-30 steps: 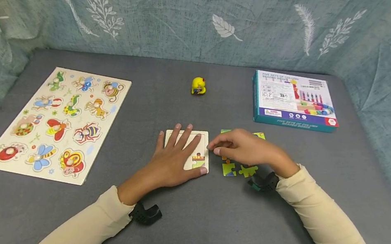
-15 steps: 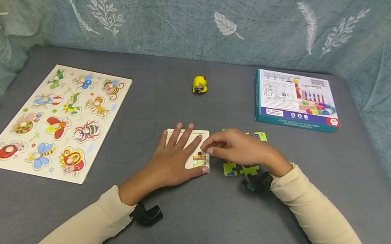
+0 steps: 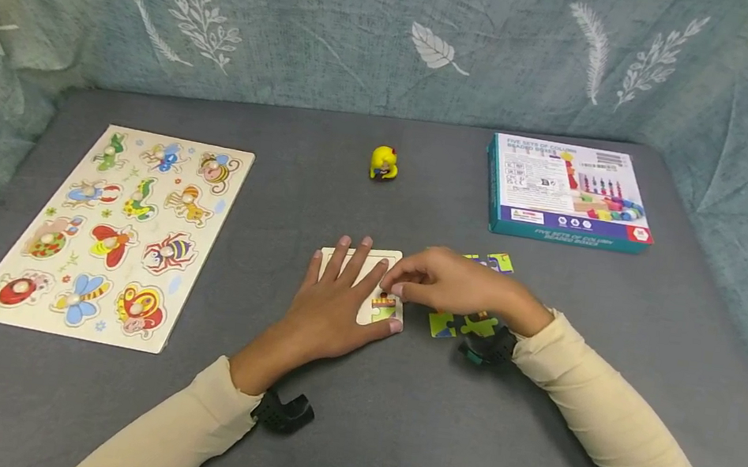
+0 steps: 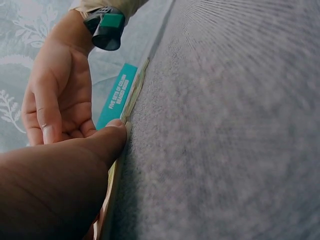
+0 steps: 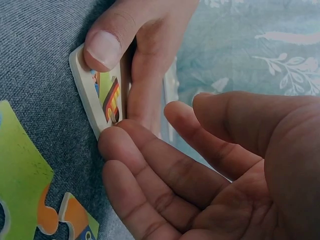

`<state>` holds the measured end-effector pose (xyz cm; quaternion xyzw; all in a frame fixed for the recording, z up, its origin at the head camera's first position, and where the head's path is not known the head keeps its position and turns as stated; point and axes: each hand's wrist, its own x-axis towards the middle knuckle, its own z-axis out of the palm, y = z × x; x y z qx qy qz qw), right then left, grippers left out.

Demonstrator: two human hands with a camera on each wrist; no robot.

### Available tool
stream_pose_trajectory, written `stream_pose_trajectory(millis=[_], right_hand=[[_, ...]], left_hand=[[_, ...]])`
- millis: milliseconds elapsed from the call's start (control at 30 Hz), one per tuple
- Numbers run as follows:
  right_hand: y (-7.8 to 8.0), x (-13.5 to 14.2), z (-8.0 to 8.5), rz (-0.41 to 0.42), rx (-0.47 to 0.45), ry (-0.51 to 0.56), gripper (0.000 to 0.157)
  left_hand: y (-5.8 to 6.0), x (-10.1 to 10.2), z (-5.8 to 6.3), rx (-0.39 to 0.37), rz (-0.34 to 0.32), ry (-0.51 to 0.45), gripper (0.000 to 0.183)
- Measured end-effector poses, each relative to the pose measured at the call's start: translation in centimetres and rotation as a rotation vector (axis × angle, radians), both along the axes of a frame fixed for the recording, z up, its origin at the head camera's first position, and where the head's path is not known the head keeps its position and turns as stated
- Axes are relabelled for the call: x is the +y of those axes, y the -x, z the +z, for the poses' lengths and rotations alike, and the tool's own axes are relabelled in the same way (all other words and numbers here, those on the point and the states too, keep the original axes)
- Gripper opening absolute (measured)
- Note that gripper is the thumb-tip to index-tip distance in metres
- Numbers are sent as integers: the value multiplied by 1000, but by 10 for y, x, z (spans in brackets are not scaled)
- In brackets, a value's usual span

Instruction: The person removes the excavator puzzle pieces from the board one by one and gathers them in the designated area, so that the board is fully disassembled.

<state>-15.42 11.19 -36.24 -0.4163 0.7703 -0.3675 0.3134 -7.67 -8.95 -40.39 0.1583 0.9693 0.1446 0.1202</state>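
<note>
My left hand (image 3: 330, 311) lies spread with straight fingers over a small wooden puzzle board (image 3: 383, 256), its thumb along the near right corner. A fitted jigsaw piece, green with a striped red and yellow shape (image 5: 111, 102), shows in the board in the right wrist view. My right hand (image 3: 456, 281) is at the board's right side, fingers loosely bent and fingertips right at its edge. Its thumb stands apart from the fingers in the right wrist view, with nothing between them. Several loose green jigsaw pieces (image 3: 480, 325) lie below and beside the right hand, partly hidden by it.
A large wooden peg puzzle (image 3: 123, 230) of insects lies at the left of the grey table (image 3: 387, 443). At the back stands a small yellow toy (image 3: 384, 164). A teal bead-set box (image 3: 569, 193) lies at the back right, before a leaf-patterned curtain (image 3: 317, 26).
My right hand has moved a little left, from above the loose pieces to the board's right edge. The left hand stays spread on the board.
</note>
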Motion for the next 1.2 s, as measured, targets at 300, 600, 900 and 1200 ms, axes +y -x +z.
stream_pose_trajectory(millis=[300, 600, 900, 1200], right_hand=[[0, -1, -2, 7, 3, 21, 23], [-1, -2, -3, -16, -23, 47, 21], [1, -8, -6, -30, -53, 120, 20], [-1, -11, -6, -67, 1, 139, 16]], left_hand=[[1, 1, -2, -2, 6, 11, 88], [-1, 1, -3, 3, 0, 1, 88], [-2, -1, -4, 18, 4, -12, 88], [-1, 0, -2, 3, 4, 7, 89]])
